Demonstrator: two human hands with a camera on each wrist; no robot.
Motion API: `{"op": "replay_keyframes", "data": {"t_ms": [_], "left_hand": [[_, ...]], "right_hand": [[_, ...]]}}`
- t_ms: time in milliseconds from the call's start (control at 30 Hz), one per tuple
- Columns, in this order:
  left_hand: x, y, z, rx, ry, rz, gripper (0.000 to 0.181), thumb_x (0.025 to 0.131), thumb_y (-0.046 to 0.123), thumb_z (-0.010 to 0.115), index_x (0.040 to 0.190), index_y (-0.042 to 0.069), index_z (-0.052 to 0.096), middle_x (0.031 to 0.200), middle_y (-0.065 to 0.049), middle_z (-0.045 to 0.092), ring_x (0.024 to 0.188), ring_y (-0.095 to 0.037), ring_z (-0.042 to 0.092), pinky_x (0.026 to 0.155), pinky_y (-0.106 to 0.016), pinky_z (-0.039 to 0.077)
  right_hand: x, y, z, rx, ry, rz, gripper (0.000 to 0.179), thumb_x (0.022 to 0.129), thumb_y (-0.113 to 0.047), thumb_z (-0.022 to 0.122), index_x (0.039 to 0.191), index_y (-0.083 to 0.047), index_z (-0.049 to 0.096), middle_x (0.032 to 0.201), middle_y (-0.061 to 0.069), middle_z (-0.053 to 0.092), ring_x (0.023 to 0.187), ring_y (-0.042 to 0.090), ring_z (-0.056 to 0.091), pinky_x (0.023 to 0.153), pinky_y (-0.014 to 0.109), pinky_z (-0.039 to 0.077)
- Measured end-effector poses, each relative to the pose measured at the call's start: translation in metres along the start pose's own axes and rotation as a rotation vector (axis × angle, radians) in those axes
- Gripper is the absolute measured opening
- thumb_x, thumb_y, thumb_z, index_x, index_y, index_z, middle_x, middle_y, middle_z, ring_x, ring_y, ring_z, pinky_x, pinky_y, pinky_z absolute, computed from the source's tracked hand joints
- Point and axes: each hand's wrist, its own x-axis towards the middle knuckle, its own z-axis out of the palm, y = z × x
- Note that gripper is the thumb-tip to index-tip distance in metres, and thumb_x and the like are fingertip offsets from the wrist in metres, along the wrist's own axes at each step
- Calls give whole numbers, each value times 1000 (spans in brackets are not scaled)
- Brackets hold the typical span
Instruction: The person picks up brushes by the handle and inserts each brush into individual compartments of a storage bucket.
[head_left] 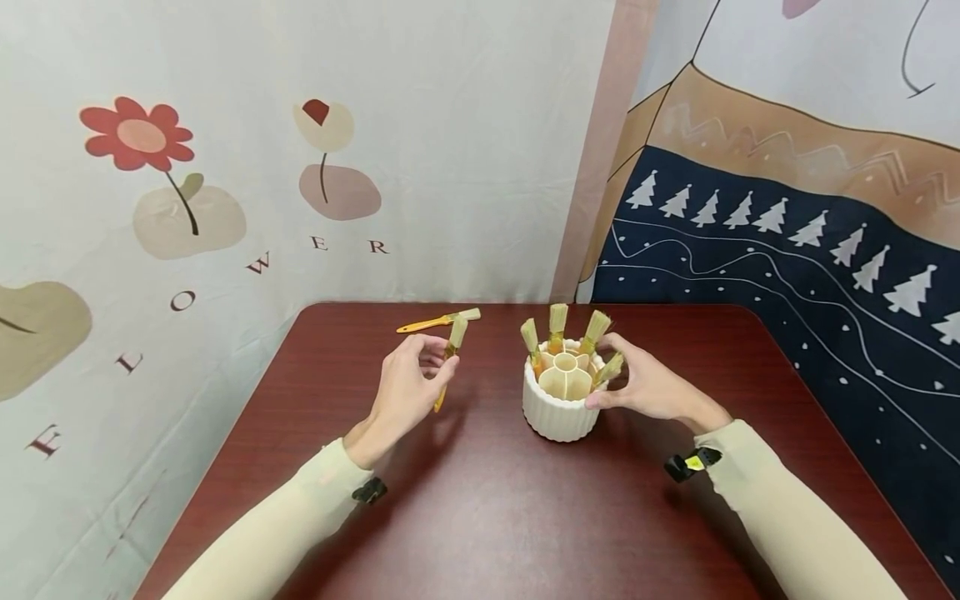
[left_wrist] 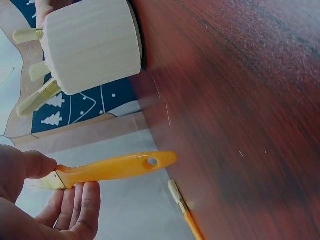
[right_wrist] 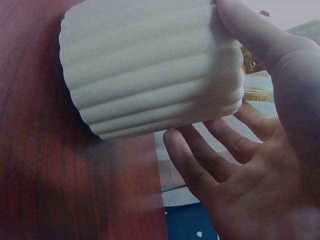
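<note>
My left hand point(head_left: 411, 377) pinches a paintbrush point(head_left: 457, 335) between thumb and fingers near its metal band, bristles up. Its yellow handle point(left_wrist: 120, 167) points down toward the table in the head view. To the right stands a round, cream, ribbed brush holder point(head_left: 558, 414) with petal-shaped compartments. Several paintbrushes point(head_left: 557, 322) stand bristles up around its far and side compartments; a front compartment shows no brush. My right hand point(head_left: 643, 382) holds the holder from its right side, thumb on the near rim and fingers point(right_wrist: 187, 155) along the ribbed wall point(right_wrist: 150, 70).
Another yellow-handled paintbrush point(head_left: 427, 324) lies flat near the back edge of the dark red table point(head_left: 480, 517), beyond my left hand. A flower-printed cloth point(head_left: 465, 150) hangs behind the table, and a navy cloth with white trees point(head_left: 705, 258) hangs at the right.
</note>
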Motion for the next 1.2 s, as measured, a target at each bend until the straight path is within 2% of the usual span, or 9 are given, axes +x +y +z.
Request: {"op": "replay_keyframes", "data": {"t_ms": [233,500,767,933,1067,1200], "left_hand": [[1,4,3,-20,3,19,30,103,8,88,127,-4,75,115,-21,80,101,-31,84,91,-40,74],[1,18,6,-46,15,50,29,102,7,88,127,-1,76,117,-19,80,102,-30,84,91,-41,74],[1,31,12,-90,14,104,28,103,7,87,127,-1,76,117,-18,79,103,-29,83,90,-39,74],[0,38,13,-116,17,134,30,103,7,86,128,-4,75,120,-21,79,104,-29,83,91,-37,74],[-1,44,13,-117,15,135,29,104,9,87,128,-1,76,119,-19,79,104,-27,83,92,-34,74],[-2,49,14,-126,20,142,29,104,10,87,128,0,75,119,-18,79,105,-26,83,92,-32,73]], "right_hand": [[-4,-4,6,-37,46,18,93,91,-40,103,160,-6,50,152,19,67,134,33,69,113,59,65],[-6,-7,13,-47,102,21,89,90,-43,103,156,-9,54,152,16,70,134,32,69,116,61,61],[-13,-14,18,-62,148,54,90,87,-48,105,152,-11,56,146,12,72,124,27,73,106,44,65],[-19,-12,14,2,115,17,87,94,-36,102,158,-4,53,154,19,66,127,32,79,106,40,71],[-23,-8,7,62,93,-14,77,100,-23,96,160,0,53,155,24,65,127,36,80,105,36,71],[-23,-3,-1,90,92,-22,63,103,-20,93,155,-5,62,150,20,71,127,33,79,103,24,68]]}}
